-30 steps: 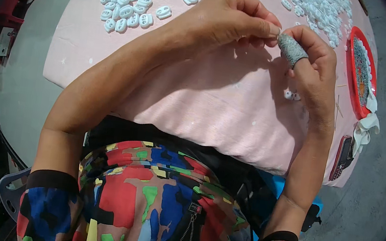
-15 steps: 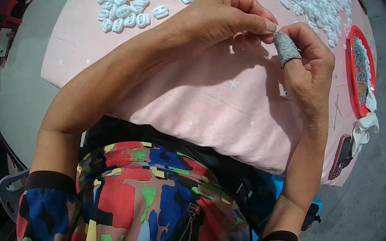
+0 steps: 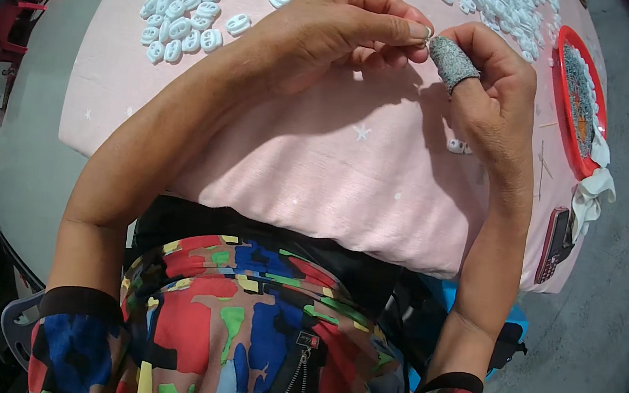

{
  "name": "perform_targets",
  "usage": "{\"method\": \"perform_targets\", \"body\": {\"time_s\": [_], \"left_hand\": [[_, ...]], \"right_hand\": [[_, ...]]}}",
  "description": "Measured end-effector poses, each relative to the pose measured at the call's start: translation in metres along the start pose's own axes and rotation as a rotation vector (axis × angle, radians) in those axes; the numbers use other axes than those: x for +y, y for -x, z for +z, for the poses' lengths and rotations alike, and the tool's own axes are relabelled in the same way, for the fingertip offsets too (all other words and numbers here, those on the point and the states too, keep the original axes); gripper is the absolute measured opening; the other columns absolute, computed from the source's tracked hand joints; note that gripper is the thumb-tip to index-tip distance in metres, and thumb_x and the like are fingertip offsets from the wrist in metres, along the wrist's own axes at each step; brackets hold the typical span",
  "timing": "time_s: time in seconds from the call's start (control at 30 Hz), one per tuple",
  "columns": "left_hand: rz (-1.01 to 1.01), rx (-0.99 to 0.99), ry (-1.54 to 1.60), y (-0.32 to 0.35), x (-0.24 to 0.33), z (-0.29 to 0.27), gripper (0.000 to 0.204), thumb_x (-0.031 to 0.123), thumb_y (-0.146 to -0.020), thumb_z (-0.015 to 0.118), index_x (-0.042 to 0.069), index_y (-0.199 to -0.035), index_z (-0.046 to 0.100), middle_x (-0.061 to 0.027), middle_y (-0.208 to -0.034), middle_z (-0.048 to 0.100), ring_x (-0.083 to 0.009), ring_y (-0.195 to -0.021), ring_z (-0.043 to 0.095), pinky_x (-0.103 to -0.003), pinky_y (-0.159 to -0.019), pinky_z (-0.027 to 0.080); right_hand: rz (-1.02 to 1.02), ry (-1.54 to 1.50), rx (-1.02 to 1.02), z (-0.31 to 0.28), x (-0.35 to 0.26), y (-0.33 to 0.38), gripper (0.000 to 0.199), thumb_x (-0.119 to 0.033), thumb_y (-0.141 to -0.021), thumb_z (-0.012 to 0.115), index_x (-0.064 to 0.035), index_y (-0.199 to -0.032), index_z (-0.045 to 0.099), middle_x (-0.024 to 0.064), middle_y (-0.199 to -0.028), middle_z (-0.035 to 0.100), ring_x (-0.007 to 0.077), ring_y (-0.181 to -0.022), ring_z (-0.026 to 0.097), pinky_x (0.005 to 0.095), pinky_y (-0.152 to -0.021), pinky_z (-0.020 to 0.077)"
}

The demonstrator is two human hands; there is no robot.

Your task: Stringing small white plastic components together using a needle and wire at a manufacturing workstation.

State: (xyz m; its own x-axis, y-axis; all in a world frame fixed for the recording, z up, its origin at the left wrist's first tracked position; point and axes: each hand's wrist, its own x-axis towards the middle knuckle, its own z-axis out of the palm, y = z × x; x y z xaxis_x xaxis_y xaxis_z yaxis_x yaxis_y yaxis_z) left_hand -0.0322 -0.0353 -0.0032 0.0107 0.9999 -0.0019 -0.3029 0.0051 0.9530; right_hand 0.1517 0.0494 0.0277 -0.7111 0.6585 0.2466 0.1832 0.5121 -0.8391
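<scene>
Two hands meet at twelve o'clock over the pink cloth [image 3: 318, 165] — left hand [image 3: 335, 30] pinching something too small to tell against the right hand [image 3: 493, 85] with its grey thumb cot [image 3: 453, 60] — best kept close, fingertips steady.

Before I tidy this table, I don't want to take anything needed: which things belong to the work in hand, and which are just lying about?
In use:
left hand and right hand, fingertips pinched together
grey finger cot
white plastic pieces, left pile and far pile
red tray

Lying about:
phone
white cloth
</scene>
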Motion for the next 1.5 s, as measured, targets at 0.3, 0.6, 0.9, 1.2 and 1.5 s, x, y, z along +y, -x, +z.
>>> {"method": "perform_targets", "body": {"time_s": [0.3, 0.6, 0.9, 1.2, 1.5], "left_hand": [[0.008, 0.055, -0.091, 0.001, 0.002, 0.003, 0.021, 0.022, -0.090, 0.069, 0.003, -0.099, 0.071, -0.0011, -0.080, 0.068, -0.0053, -0.069, 0.060, -0.017, -0.061, 0.044], [-0.006, 0.065, 0.034, -0.004, 0.008, -0.003, 0.027, 0.024, -0.089, 0.069, 0.001, -0.104, 0.068, -0.0033, -0.088, 0.067, -0.0048, -0.068, 0.056, -0.017, -0.059, 0.043], [-0.019, 0.120, 0.004, -0.003, 0.009, -0.003, 0.029, 0.026, -0.089, 0.069, 0.003, -0.107, 0.068, -0.0026, -0.090, 0.067, -0.0024, -0.069, 0.056, -0.014, -0.058, 0.046], [-0.004, 0.092, -0.016, -0.003, 0.008, -0.003, 0.030, 0.027, -0.090, 0.068, 0.002, -0.108, 0.067, -0.0040, -0.092, 0.068, -0.0032, -0.073, 0.056, -0.015, -0.062, 0.046], [-0.011, 0.118, -0.019, 0.001, 0.007, 0.003, 0.031, 0.026, -0.090, 0.070, 0.002, -0.109, 0.066, -0.0047, -0.093, 0.068, -0.0029, -0.075, 0.058, -0.015, -0.064, 0.047]], "right_hand": [[-0.095, 0.065, -0.020, 0.002, 0.004, 0.000, 0.009, -0.004, -0.088, 0.060, 0.0011, -0.091, 0.067, 0.0011, -0.071, 0.063, 0.0047, -0.065, 0.056, 0.0203, -0.058, 0.0447], [-0.010, 0.262, 0.178, -0.018, 0.016, -0.015, 0.026, -0.005, -0.084, 0.055, -0.0031, -0.106, 0.069, 0.0088, -0.092, 0.068, 0.0155, -0.081, 0.063, 0.0313, -0.074, 0.0530], [-0.509, 0.796, 0.034, -0.023, 0.040, -0.032, 0.037, -0.003, -0.073, 0.054, -0.0044, -0.107, 0.070, 0.0139, -0.104, 0.067, 0.0317, -0.098, 0.059, 0.0404, -0.091, 0.0474], [-0.353, 0.756, 0.029, -0.022, 0.044, -0.030, 0.035, -0.007, -0.073, 0.056, -0.0063, -0.105, 0.070, 0.0139, -0.096, 0.066, 0.0321, -0.095, 0.059, 0.0418, -0.089, 0.0477], [-0.178, 0.610, 0.081, -0.015, 0.028, -0.021, 0.028, -0.004, -0.073, 0.059, -0.0052, -0.099, 0.068, 0.0116, -0.083, 0.066, 0.0264, -0.076, 0.064, 0.0371, -0.076, 0.0520]]}}
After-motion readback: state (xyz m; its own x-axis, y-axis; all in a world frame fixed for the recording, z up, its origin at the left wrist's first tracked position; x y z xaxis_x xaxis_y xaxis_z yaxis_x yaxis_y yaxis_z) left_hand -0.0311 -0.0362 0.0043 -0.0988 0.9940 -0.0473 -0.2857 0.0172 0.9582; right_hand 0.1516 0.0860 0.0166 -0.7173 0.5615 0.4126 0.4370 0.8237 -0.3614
